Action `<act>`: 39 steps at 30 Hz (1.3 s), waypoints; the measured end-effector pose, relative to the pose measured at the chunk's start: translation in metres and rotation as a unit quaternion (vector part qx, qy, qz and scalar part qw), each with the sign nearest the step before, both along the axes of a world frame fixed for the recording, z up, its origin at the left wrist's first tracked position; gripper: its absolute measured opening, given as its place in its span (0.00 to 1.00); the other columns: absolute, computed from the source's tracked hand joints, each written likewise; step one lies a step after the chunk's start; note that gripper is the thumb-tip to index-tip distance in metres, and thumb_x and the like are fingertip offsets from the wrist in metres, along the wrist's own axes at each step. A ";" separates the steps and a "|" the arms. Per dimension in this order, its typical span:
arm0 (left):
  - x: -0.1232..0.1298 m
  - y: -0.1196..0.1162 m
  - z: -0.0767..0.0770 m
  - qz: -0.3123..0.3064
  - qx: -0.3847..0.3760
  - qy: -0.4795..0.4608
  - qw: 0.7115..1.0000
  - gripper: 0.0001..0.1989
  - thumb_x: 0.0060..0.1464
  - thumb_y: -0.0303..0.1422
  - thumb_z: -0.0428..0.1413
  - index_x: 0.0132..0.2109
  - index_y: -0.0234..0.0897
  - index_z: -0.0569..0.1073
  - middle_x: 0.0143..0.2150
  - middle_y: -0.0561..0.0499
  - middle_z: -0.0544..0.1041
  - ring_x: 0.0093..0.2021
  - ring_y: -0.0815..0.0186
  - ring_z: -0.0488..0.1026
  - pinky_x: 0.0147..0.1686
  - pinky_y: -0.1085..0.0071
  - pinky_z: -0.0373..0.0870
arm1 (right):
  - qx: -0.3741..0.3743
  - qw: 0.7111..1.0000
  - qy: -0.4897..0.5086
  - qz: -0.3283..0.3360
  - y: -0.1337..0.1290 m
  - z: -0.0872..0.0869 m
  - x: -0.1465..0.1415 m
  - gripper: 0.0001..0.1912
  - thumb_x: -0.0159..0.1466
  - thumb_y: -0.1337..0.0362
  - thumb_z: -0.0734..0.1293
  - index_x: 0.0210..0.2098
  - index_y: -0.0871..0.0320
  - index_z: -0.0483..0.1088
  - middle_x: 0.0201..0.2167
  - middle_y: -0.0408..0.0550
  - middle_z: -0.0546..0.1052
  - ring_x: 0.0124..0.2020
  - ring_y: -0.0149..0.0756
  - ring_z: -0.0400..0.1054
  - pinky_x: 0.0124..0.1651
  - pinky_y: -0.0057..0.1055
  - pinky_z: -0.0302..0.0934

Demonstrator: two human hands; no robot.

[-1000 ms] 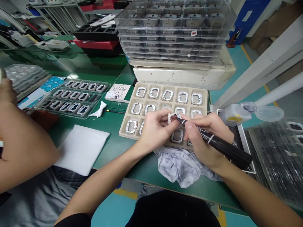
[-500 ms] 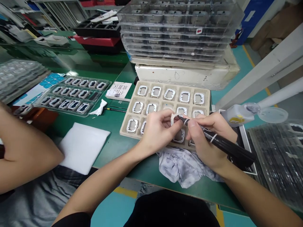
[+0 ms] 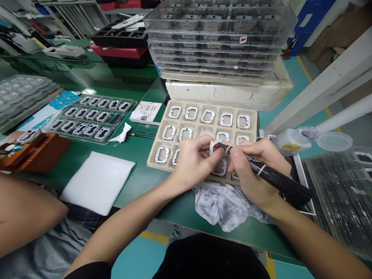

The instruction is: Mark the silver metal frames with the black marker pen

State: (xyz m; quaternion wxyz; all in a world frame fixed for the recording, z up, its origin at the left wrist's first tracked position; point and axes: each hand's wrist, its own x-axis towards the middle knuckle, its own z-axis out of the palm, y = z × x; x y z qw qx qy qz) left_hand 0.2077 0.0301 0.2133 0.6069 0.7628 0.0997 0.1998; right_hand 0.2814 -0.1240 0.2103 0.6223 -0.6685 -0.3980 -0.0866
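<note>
Pinched in the fingers of my left hand [image 3: 193,161] is a small silver metal frame [image 3: 214,146], held above the beige tray. My right hand [image 3: 257,168] is closed around a black marker pen [image 3: 270,176], its tip at the edge of that frame. Whether the tip touches the metal I cannot tell. Below both hands lies the beige compartment tray [image 3: 181,146], with similar rounded-square frames in its pockets; one middle-row pocket looks bare. My hands hide part of its front row. A crumpled grey-white cloth [image 3: 223,207] lies at the tray's front edge.
Clear plastic trays [image 3: 215,42] are stacked on a white foam block [image 3: 221,93] behind. Right stands a bottle [image 3: 293,140] beside more stacked trays [image 3: 343,193]. To the left are a clear tray of frames [image 3: 87,116], a white folded cloth [image 3: 99,182] and a co-worker's arm [image 3: 29,213].
The co-worker's arm at the left has moved down, uncovering a brown box. My hands, the frame and the marker stay almost where they were.
</note>
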 end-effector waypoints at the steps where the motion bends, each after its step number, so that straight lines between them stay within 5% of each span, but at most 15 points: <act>1: 0.000 0.000 0.000 -0.001 0.001 -0.001 1.000 0.09 0.58 0.31 0.61 0.30 0.36 0.72 0.25 0.55 0.69 0.25 0.73 0.63 0.24 0.74 0.60 | 0.003 1.000 0.002 -0.001 0.000 0.000 0.000 0.05 0.70 0.63 0.74 0.39 0.53 0.74 0.29 0.41 0.80 0.33 0.39 0.79 0.38 0.36 0.76; 14: -0.002 0.003 -0.004 0.032 0.142 -0.021 0.989 0.14 0.60 0.31 0.58 0.27 0.37 0.65 0.21 0.58 0.63 0.23 0.73 0.57 0.25 0.71 0.53 | -0.038 0.997 -0.060 -0.015 -0.001 0.004 0.000 0.05 0.71 0.64 0.72 0.38 0.53 0.73 0.29 0.40 0.79 0.34 0.35 0.79 0.39 0.32 0.74; 30: -0.001 0.005 -0.005 0.028 0.137 0.000 0.990 0.15 0.59 0.31 0.58 0.25 0.37 0.65 0.22 0.57 0.63 0.24 0.73 0.57 0.25 0.71 0.54 | -0.076 0.994 -0.066 -0.031 -0.002 0.006 0.001 0.07 0.72 0.62 0.72 0.37 0.54 0.74 0.29 0.39 0.80 0.29 0.31 0.78 0.34 0.27 0.70; 39: 0.001 0.002 0.008 -0.025 -0.078 0.037 0.996 0.10 0.55 0.32 0.63 0.30 0.34 0.72 0.25 0.54 0.72 0.25 0.73 0.66 0.22 0.76 0.60 | -0.018 0.999 -0.017 -0.031 0.001 0.010 -0.002 0.10 0.72 0.62 0.72 0.33 0.53 0.73 0.23 0.36 0.75 0.25 0.31 0.74 0.40 0.31 0.76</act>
